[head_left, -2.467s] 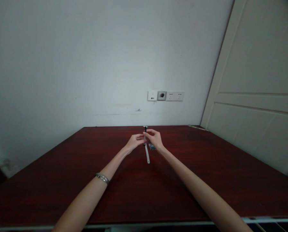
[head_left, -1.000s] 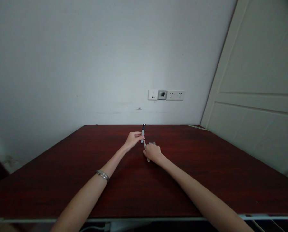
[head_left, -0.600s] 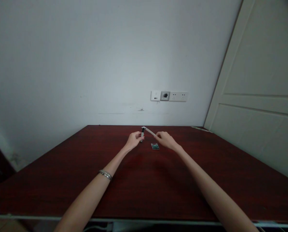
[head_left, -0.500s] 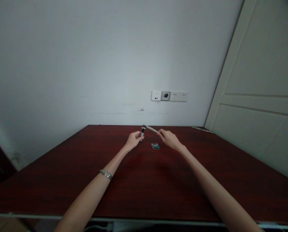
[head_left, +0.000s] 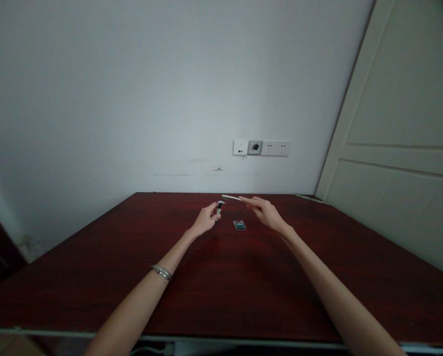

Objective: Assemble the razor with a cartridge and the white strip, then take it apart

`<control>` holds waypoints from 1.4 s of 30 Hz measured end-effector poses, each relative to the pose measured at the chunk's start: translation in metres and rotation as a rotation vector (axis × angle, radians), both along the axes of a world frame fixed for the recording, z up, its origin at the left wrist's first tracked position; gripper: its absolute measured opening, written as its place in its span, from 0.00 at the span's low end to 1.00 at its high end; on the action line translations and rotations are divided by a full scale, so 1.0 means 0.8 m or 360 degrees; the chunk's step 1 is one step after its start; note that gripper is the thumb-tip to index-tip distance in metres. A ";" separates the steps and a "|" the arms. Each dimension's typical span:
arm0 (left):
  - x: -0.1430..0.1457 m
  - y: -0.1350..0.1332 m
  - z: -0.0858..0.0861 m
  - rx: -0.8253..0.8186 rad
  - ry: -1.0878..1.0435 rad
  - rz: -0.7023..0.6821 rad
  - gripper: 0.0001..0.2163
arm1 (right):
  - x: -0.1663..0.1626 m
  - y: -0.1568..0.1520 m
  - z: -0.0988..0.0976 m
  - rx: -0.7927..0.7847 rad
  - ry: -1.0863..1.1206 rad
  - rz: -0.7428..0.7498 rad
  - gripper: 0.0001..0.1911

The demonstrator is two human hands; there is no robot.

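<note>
My left hand (head_left: 205, 220) is closed around the pale grey handle of a razor (head_left: 219, 209), which stands nearly upright with its head at the top. My right hand (head_left: 264, 212) grips a thin white toothbrush (head_left: 233, 198), held almost level. The toothbrush's dark bristles face down, close above the razor's head; whether they touch cannot be made out. Between and below both hands, a small clear packet with teal contents (head_left: 239, 225) lies flat on the dark red table (head_left: 214, 287).
A white wall (head_left: 162, 99) rises behind the table, with a row of sockets and switches (head_left: 261, 148). To the right stands a pale panelled door (head_left: 399, 128). A thin flat strip (head_left: 312, 199) lies at the table's back right edge.
The toothbrush has turned from slanting to nearly level, and my right hand has shifted a little right. My left hand and the razor have dropped slightly. The packet has stayed put.
</note>
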State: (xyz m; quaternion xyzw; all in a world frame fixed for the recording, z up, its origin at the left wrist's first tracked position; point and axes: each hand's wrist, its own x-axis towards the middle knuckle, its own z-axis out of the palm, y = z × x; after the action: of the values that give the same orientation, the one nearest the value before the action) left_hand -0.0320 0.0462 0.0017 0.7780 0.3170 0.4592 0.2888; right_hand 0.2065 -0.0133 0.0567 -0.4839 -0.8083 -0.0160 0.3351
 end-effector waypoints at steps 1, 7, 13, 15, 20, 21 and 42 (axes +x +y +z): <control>-0.001 0.000 0.000 -0.0005 0.0016 0.0020 0.10 | 0.000 -0.001 0.001 -0.0025 -0.0016 0.0053 0.22; -0.001 0.000 0.000 -0.0038 0.0064 0.0029 0.13 | 0.000 0.000 -0.003 -0.0105 0.0045 0.0164 0.19; 0.001 -0.008 -0.003 -0.0029 0.0136 0.0047 0.12 | -0.005 -0.002 -0.006 -0.0009 0.0037 0.0020 0.17; 0.001 -0.009 -0.004 -0.0030 0.0154 0.0058 0.12 | -0.005 -0.002 -0.006 -0.0026 0.0005 0.0036 0.17; 0.000 -0.008 -0.003 -0.0026 0.0160 0.0073 0.13 | -0.006 -0.001 -0.007 0.0031 0.0026 -0.0154 0.17; -0.001 -0.007 -0.003 -0.0018 0.0160 0.0072 0.14 | -0.006 -0.001 -0.007 0.0016 0.0002 -0.0122 0.17; -0.005 -0.010 0.004 0.0011 0.0204 0.0086 0.15 | -0.007 -0.005 -0.004 0.0057 -0.0031 -0.0115 0.18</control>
State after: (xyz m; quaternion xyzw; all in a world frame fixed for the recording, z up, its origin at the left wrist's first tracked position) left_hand -0.0363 0.0384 0.0052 0.7979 0.3541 0.4172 0.2528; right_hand 0.2010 -0.0174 0.0531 -0.5066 -0.7930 -0.0473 0.3350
